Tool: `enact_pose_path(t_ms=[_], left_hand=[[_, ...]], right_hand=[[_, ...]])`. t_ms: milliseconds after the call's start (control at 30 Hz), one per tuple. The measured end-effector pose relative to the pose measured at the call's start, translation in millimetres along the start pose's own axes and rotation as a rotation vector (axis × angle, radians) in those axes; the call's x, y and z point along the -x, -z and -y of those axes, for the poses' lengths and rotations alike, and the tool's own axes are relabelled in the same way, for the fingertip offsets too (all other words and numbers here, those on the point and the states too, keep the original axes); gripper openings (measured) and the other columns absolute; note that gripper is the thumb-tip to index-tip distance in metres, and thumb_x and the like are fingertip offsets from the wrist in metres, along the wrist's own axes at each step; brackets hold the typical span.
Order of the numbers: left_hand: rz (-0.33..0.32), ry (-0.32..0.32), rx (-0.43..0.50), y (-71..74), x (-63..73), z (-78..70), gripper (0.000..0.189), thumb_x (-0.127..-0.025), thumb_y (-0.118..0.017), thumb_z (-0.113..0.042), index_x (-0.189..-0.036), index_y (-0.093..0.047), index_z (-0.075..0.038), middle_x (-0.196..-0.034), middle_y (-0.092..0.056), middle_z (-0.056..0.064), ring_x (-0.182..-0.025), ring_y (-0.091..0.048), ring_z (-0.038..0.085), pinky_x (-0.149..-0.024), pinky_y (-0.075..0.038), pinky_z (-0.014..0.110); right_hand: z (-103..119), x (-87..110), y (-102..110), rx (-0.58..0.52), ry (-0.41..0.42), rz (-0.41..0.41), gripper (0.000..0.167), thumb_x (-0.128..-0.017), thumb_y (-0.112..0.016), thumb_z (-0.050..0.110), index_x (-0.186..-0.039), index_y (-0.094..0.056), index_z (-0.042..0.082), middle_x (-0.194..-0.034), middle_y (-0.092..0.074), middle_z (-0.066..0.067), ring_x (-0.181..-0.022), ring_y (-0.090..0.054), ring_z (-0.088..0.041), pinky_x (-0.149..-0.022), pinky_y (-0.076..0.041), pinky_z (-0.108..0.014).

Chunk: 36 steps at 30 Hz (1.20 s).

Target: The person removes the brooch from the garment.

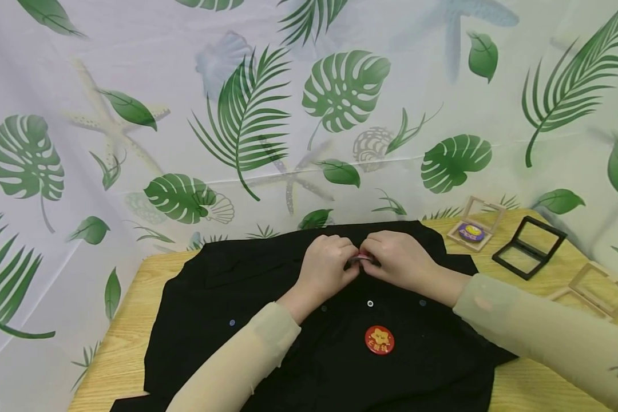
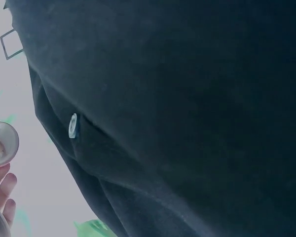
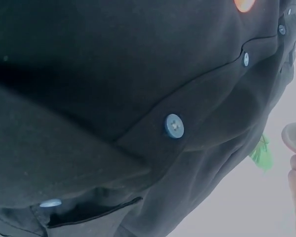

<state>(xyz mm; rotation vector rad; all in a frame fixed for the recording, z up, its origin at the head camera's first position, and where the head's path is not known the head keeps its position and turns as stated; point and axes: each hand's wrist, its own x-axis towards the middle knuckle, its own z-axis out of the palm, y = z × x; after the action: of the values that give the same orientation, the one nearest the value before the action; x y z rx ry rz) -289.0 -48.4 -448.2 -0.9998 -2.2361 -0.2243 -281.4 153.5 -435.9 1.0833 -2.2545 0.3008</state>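
A black shirt (image 1: 201,355) with several buttons, one of them a pale button (image 1: 370,304), lies spread over the table. Above its upper part, my left hand (image 1: 325,264) and right hand (image 1: 403,257) meet at a small round badge (image 1: 361,258). Both pinch its edges between thumb and fingers. Its pale underside shows at the left edge of the left wrist view, but the fingers hide much of it. A red round badge with a gold star (image 1: 379,340) sits on the shirt front, nearer me.
To the right on the wooden table (image 1: 525,377) stand an open beige case (image 1: 476,239) with a purple-and-yellow badge (image 1: 471,232), an open black case (image 1: 529,249) and another beige case (image 1: 610,312). Leaf-patterned cloth (image 1: 268,212) hangs behind.
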Motion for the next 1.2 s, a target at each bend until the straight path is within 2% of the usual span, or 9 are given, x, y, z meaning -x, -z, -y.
enact_pose_path(t_ms=[167, 367, 733, 967, 1200], left_hand=[[-0.001, -0.002, -0.007, -0.9, 0.2, 2.3, 0.004, -0.087, -0.085, -0.021, -0.088, -0.081, -0.021, -0.084, -0.074, -0.008, -0.076, -0.067, 0.01, -0.072, -0.051, 0.026], [0.037, 0.007, -0.01, -1.1, 0.7, 3.8, 0.004, -0.089, -0.084, -0.024, -0.092, -0.083, -0.021, -0.088, -0.077, -0.009, -0.079, -0.069, 0.009, -0.073, -0.052, 0.025], [0.062, 0.0, 0.034, 0.4, 1.3, 3.6, 0.005, -0.09, -0.084, -0.023, -0.093, -0.084, -0.019, -0.089, -0.077, -0.008, -0.081, -0.07, 0.009, -0.075, -0.053, 0.026], [0.087, 0.021, 0.046, 0.6, 1.8, 4.1, 0.006, -0.091, -0.085, -0.024, -0.095, -0.083, -0.02, -0.091, -0.077, -0.007, -0.082, -0.07, 0.01, -0.076, -0.055, 0.027], [0.054, 0.017, 0.032, -1.2, 1.5, 4.8, 0.003, -0.09, -0.085, -0.021, -0.09, -0.082, -0.019, -0.088, -0.077, -0.008, -0.08, -0.069, 0.01, -0.074, -0.053, 0.026]], right_hand=[[-1.4, 0.5, 0.0, 0.013, 0.006, -0.004, 0.018, -0.081, -0.086, 0.007, -0.082, -0.069, 0.011, -0.076, -0.065, -0.001, -0.066, -0.057, -0.013, -0.06, -0.051, -0.03], [-1.9, 1.1, 0.2, 0.012, 0.007, -0.004, 0.018, -0.081, -0.086, 0.007, -0.082, -0.069, 0.011, -0.076, -0.066, -0.001, -0.066, -0.057, -0.013, -0.06, -0.051, -0.03], [-3.1, 3.6, -2.6, 0.015, 0.023, -0.021, 0.02, -0.079, -0.087, 0.007, -0.082, -0.068, 0.01, -0.077, -0.065, -0.001, -0.067, -0.057, -0.013, -0.06, -0.052, -0.03], [-3.6, 3.7, -2.9, 0.009, 0.024, -0.024, 0.02, -0.08, -0.087, 0.006, -0.083, -0.067, 0.01, -0.077, -0.064, -0.001, -0.067, -0.055, -0.013, -0.06, -0.05, -0.03], [0.1, 1.6, -2.2, -0.003, 0.018, -0.014, 0.018, -0.082, -0.086, 0.007, -0.085, -0.069, 0.01, -0.079, -0.066, -0.002, -0.069, -0.057, -0.013, -0.062, -0.053, -0.03]])
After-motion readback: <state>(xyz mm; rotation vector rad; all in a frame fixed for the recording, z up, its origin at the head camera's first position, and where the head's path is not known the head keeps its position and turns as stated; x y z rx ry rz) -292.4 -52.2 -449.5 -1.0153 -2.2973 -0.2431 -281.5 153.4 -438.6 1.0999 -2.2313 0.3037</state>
